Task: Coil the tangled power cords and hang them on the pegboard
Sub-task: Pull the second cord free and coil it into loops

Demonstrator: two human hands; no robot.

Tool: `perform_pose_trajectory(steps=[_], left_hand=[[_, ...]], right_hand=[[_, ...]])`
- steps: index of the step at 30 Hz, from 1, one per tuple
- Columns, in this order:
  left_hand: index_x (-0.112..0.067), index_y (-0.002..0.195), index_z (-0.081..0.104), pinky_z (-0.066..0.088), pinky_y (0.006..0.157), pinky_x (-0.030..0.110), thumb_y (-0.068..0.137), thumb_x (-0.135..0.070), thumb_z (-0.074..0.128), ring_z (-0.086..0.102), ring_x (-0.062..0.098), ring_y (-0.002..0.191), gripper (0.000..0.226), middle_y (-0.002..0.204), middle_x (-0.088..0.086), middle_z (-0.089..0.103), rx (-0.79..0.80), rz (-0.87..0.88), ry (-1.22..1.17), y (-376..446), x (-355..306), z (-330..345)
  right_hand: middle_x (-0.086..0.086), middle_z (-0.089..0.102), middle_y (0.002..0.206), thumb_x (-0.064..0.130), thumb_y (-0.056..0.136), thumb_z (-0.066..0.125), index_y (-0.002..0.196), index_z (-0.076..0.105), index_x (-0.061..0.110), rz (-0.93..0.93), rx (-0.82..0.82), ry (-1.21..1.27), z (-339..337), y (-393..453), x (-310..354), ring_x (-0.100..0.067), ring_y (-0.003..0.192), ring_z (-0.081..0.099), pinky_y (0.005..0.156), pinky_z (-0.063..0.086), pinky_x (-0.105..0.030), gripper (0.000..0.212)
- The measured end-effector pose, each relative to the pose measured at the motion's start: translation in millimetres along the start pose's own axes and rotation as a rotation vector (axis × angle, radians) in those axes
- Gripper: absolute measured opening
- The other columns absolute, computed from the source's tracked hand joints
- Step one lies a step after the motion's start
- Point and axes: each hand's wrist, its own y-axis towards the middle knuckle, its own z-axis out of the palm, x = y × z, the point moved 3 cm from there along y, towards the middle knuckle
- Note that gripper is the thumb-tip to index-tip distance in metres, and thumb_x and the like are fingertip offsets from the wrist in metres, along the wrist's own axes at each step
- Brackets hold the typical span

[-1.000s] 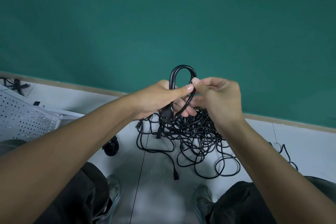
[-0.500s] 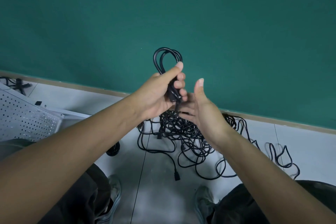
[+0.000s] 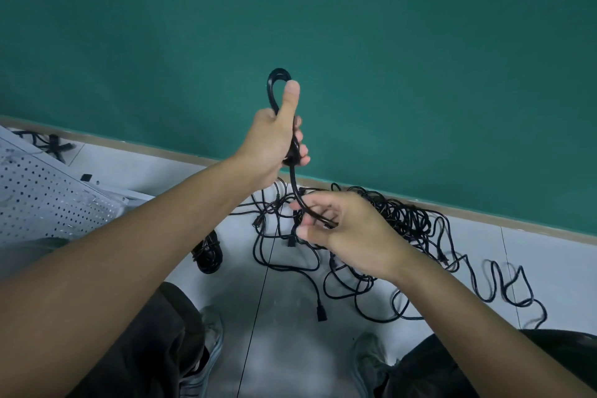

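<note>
A plain teal-green painted wall (image 3: 387,42) fills the upper part of the view. A narrow tan skirting strip (image 3: 484,213) runs along its foot, slanting down to the right. Below it lies a pale grey tiled floor (image 3: 284,349) with thin dark joints, one running toward the wall. The floor shows a soft, glossy sheen from diffuse light.

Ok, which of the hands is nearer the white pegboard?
Left. The left hand is up right of the pegboard, gripping the cord loop; the right hand is farther right.
</note>
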Motion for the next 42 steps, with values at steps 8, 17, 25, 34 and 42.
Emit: perform_pose_trajectory(steps=[8,17,25,34,42], left_hand=[[-0.012,0.070,0.048,0.042,0.044,0.021,0.106,-0.056,0.040,0.047,0.012,0.038,0.057,0.047,-0.004,0.047,0.092,0.140,0.359,1.7,14.9,3.6],[-0.008,0.079,0.044,0.037,0.044,0.025,0.103,-0.064,0.030,0.042,0.016,0.043,0.063,0.049,0.000,0.041,0.544,-0.063,0.292,-30.8,25.3,26.9],[-0.018,0.068,0.055,0.037,0.049,0.025,0.089,-0.065,0.052,0.042,0.015,0.051,0.052,0.062,0.001,0.041,0.702,-0.196,0.185,-34.9,17.0,23.1],[-0.020,0.067,0.060,0.045,0.049,0.019,0.085,-0.011,0.065,0.047,0.009,0.051,0.021,0.059,-0.004,0.047,0.742,-0.214,0.023,-27.4,4.1,18.7],[-0.014,0.084,0.046,0.051,0.054,0.020,0.083,-0.006,0.052,0.057,0.010,0.059,0.010,0.068,-0.001,0.053,0.666,-0.296,-0.318,-19.7,-4.1,10.7]], right_hand=[[0.014,0.078,0.105,0.001,0.093,0.070,0.113,0.077,0.018,-0.201,-0.178,0.008,-25.3,-7.4,15.9,0.004,0.100,0.071,0.097,0.052,-0.017,0.027],[0.007,0.071,0.091,0.045,0.064,0.094,0.091,0.058,0.025,-0.089,-0.564,-0.086,-53.1,-8.0,18.2,-0.006,0.070,0.072,0.073,0.056,-0.026,0.049],[-0.002,0.070,0.092,0.018,0.078,0.088,0.090,0.056,0.017,-0.059,-0.507,0.177,-56.8,-1.6,8.3,-0.018,0.078,0.076,0.087,0.060,-0.041,0.035],[0.007,0.070,0.092,0.035,0.094,0.072,0.096,0.061,0.023,-0.098,-0.431,0.101,-59.1,0.7,4.0,-0.009,0.089,0.070,0.080,0.052,-0.020,0.017],[0.006,0.069,0.106,0.027,0.102,0.061,0.106,0.059,0.026,0.224,-0.295,-0.078,-59.0,3.7,-18.4,-0.007,0.078,0.061,0.054,0.038,-0.004,0.005]])
